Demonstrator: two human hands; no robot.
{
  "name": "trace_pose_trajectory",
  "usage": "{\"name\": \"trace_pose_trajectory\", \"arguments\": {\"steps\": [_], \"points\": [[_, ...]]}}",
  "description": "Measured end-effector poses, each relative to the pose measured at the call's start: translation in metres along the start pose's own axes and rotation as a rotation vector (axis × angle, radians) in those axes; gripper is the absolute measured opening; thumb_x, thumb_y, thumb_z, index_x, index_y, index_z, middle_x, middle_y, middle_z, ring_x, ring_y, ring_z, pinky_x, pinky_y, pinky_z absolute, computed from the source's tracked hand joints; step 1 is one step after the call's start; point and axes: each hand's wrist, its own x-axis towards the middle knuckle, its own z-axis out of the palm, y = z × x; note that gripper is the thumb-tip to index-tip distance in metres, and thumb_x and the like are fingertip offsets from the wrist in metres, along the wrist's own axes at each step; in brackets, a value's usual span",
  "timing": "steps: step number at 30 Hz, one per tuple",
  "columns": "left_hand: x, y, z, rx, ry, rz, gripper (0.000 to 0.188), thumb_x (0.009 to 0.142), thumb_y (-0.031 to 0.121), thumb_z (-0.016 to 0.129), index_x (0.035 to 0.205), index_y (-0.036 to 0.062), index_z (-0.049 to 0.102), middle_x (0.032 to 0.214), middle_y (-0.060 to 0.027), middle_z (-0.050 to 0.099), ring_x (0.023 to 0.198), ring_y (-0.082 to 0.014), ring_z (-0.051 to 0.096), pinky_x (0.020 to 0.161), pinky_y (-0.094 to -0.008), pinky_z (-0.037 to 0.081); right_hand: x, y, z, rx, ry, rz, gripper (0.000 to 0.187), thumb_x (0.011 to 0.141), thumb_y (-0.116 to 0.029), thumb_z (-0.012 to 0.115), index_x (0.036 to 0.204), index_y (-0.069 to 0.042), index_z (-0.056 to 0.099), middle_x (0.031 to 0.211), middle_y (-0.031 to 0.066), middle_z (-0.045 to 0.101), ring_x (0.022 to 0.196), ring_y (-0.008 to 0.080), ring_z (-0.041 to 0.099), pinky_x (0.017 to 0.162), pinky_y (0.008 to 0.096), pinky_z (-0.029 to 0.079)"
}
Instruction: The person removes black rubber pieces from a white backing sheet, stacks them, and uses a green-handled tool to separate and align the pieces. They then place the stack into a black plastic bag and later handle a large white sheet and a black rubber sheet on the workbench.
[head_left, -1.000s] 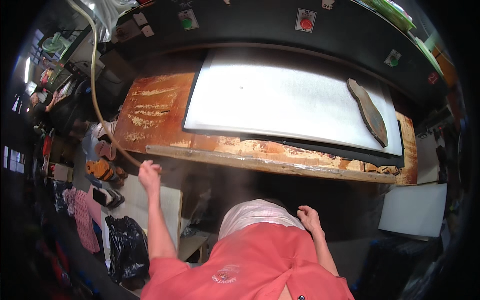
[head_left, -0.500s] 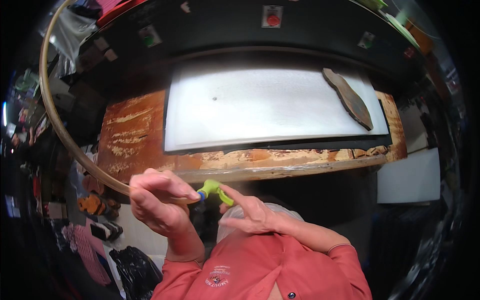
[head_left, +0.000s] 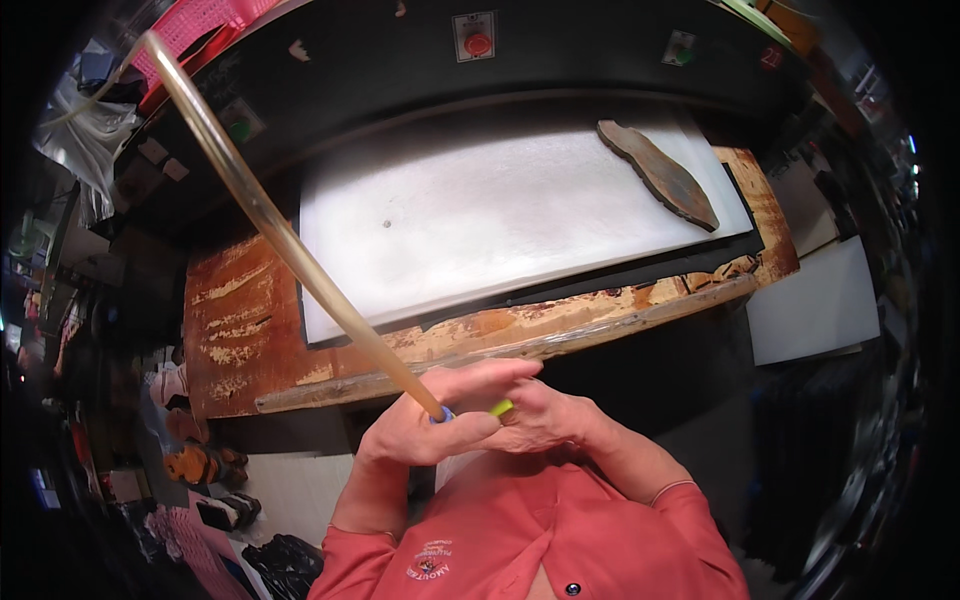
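In front of my chest, my left hand [head_left: 420,425] is closed around the end of a tan, see-through hose [head_left: 290,245], at a blue collar [head_left: 441,414]. My right hand [head_left: 545,412] meets it with curled fingers, around a lime-green nozzle [head_left: 502,408] of which only a small bit shows. The palms and fingers of both hands hide the rest of the nozzle. Beyond them lies a white board [head_left: 470,215] on a worn wooden bench. A flat, dark brown, sole-shaped piece [head_left: 660,175] rests near the board's right end.
The wooden bench [head_left: 225,320] has a rough, splintered front edge. Behind the board rises a dark panel with a red button [head_left: 477,44] and a green button [head_left: 680,48]. A pale sheet [head_left: 815,305] stands at the right; a black plastic bag [head_left: 285,568] sits lower left.
My hands have come together, and the right has closed over the green nozzle, which showed plainly before. The hose has swung across the board's left part. The view has turned slightly.
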Motion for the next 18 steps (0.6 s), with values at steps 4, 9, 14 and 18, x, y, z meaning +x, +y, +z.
{"name": "trace_pose_trajectory", "arguments": {"steps": [4,9,14,18], "points": [[0.001,0.006,0.001,-0.199,0.282,0.072,0.032,0.112,0.016,0.046,0.111,-0.0046,0.07,0.064,0.0048,0.053,0.057,-0.0042,0.052,0.053,-0.0209,0.042,-0.002,0.008,-0.028,-0.576,-0.085,0.044,0.021,0.089,-0.015,0.081,0.105,-0.004,0.075,0.076,0.0042,0.064,0.066,0.0127,0.059,0.059,0.0313,0.048],[0.008,0.016,-0.009,-0.287,0.535,0.363,0.039,0.115,0.028,0.041,0.101,-0.0005,0.063,0.06,0.0049,0.038,0.044,-0.007,0.038,0.045,-0.0263,0.043,-0.014,0.022,-0.054,-0.612,0.213,0.035,0.051,0.081,-0.023,0.087,0.123,-0.001,0.068,0.099,0.0125,0.068,0.085,0.025,0.065,0.078,0.0349,0.054],[0.042,-0.006,0.022,-0.166,0.759,0.42,0.041,0.116,0.034,0.035,0.105,0.005,0.061,0.072,0.0005,0.052,0.06,-0.01,0.051,0.06,-0.0287,0.047,-0.016,0.027,-0.008,-0.592,0.29,-0.068,0.075,0.079,-0.029,0.089,0.138,-0.002,0.053,0.125,0.0249,0.065,0.109,0.037,0.068,0.089,0.0423,0.056],[0.048,-0.015,0.039,-0.17,0.568,0.14,0.053,0.109,0.041,0.05,0.138,-0.0036,0.054,0.11,-0.0142,0.071,0.087,-0.0181,0.066,0.08,-0.0343,0.053,-0.019,0.031,-0.002,-0.523,0.35,0.31,0.062,0.08,-0.023,0.086,0.13,-0.003,0.055,0.119,0.0259,0.065,0.1,0.0374,0.072,0.078,0.0417,0.058]]}}
